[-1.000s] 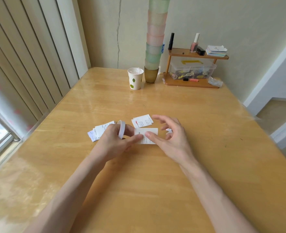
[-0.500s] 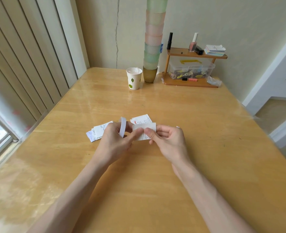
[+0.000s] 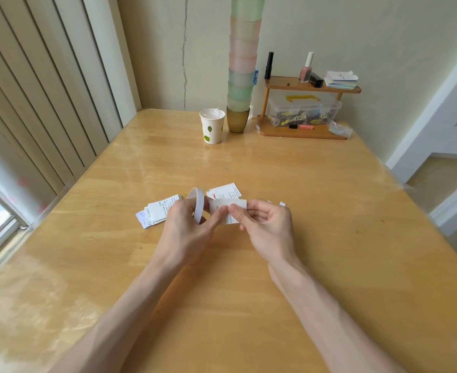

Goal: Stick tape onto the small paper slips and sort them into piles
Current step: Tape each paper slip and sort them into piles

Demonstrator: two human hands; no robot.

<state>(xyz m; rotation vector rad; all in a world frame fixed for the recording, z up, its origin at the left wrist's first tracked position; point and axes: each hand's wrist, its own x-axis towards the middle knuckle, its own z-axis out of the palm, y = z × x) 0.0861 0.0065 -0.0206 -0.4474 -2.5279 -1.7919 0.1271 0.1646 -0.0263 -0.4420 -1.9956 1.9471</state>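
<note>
A small white paper slip [image 3: 226, 208] is held just above the wooden table [image 3: 248, 162], in the middle. My right hand [image 3: 267, 227] pinches its right side between thumb and fingers. My left hand [image 3: 187, 230] holds a white roll of tape [image 3: 197, 204] upright, and its thumb presses the slip's left edge. A pile of printed slips [image 3: 156, 211] lies to the left of my left hand. Another pile of slips [image 3: 226, 191] lies just behind the held slip. A tiny white scrap [image 3: 282, 203] shows behind my right hand.
At the back of the table stand a white paper cup [image 3: 212, 126] with green leaves, a tall stack of pastel cups [image 3: 242, 63], and a small wooden shelf [image 3: 310, 88] with a clear box, bottles and cards. Blinds and a window run along the left.
The slip lay flat on the table with my right fingers spread over it. My right hand has since pinched it and lifted it slightly. My left hand keeps the tape roll.
</note>
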